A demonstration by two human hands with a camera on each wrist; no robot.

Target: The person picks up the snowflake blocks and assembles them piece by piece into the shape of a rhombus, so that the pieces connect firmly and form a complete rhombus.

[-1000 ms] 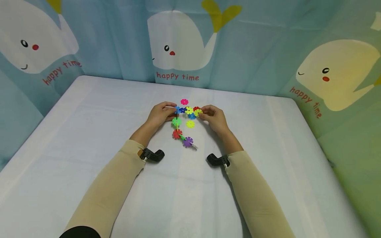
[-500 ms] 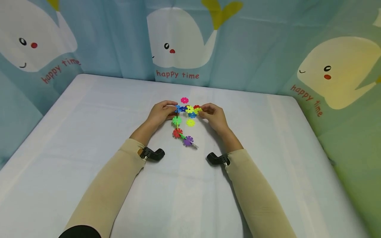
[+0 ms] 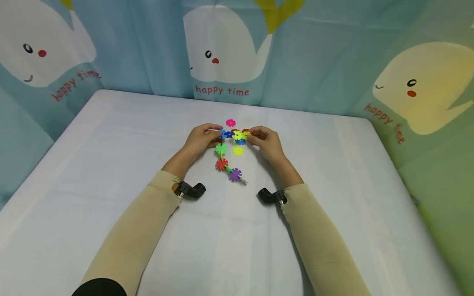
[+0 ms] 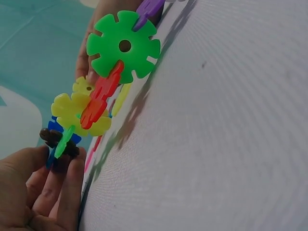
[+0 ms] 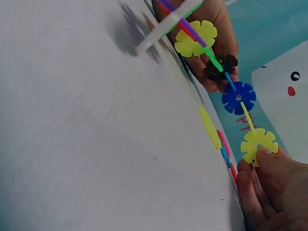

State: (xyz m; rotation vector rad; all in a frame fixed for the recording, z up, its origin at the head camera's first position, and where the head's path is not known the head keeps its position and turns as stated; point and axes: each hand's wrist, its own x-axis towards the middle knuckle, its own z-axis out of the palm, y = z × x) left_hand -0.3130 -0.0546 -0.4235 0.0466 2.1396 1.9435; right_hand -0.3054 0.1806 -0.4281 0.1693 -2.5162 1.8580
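Observation:
A chain of slotted plastic snowflake discs spans both hands. My left hand (image 3: 201, 137) pinches its light blue disc (image 3: 222, 134), beside a dark disc (image 4: 60, 143) in the left wrist view. My right hand (image 3: 266, 142) pinches the yellow end disc (image 5: 259, 146) between thumb and fingers. Between the hands run a dark blue disc (image 5: 238, 98) and another yellow disc (image 3: 237, 135). From the left hand the chain bends toward the person through a green disc (image 3: 221, 149), a red disc (image 3: 221, 165), a purple disc (image 3: 235, 174) and a white disc (image 3: 243, 180) seen edge-on.
Loose discs lie on the white-covered table (image 3: 129, 164): a pink one (image 3: 231, 122) behind the chain, a yellow one (image 3: 238, 151) in front, and a blue one (image 3: 240, 142) near the right hand. A whale-printed curtain (image 3: 314, 74) closes off the back and sides.
The yellow disc in the right hand has tilted and risen slightly, closer to level with the neighbouring yellow disc. The head view has shifted a little; both hands keep their hold.

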